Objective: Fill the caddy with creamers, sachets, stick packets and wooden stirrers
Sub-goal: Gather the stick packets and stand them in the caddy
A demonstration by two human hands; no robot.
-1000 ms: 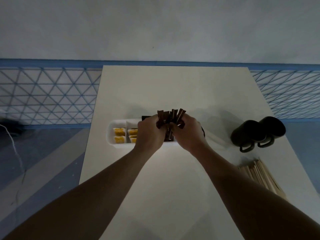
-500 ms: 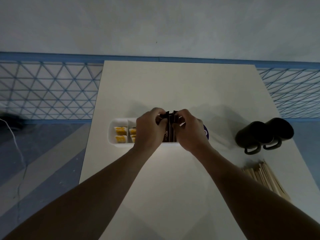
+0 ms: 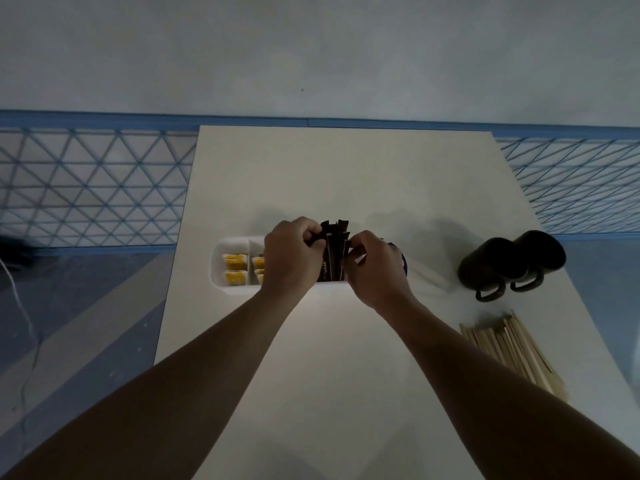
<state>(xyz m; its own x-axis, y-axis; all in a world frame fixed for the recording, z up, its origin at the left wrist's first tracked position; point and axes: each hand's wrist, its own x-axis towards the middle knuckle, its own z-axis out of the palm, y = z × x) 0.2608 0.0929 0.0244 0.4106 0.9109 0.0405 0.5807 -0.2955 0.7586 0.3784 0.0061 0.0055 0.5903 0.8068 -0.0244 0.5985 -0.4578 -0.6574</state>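
A white caddy (image 3: 217, 268) with dividers lies across the middle of the white table (image 3: 346, 174). Its two left compartments hold yellow creamers (image 3: 234, 269). A bunch of dark brown stick packets (image 3: 333, 252) stands upright in a middle compartment, one marked SUGAR. My left hand (image 3: 291, 256) grips the bunch from the left and my right hand (image 3: 375, 268) pinches it from the right. A pile of wooden stirrers (image 3: 509, 348) lies on the table at the right. My hands hide the caddy's right part.
Two black mugs (image 3: 509, 263) stand side by side at the right, handles toward me. Something purple (image 3: 401, 259) peeks out behind my right hand. A blue mesh fence (image 3: 93, 188) runs behind the table, with a pale wall above it.
Both hands have lowered the stick packets from above the caddy down into its compartment; the packet tops now stick out less. Both hands still hold them.
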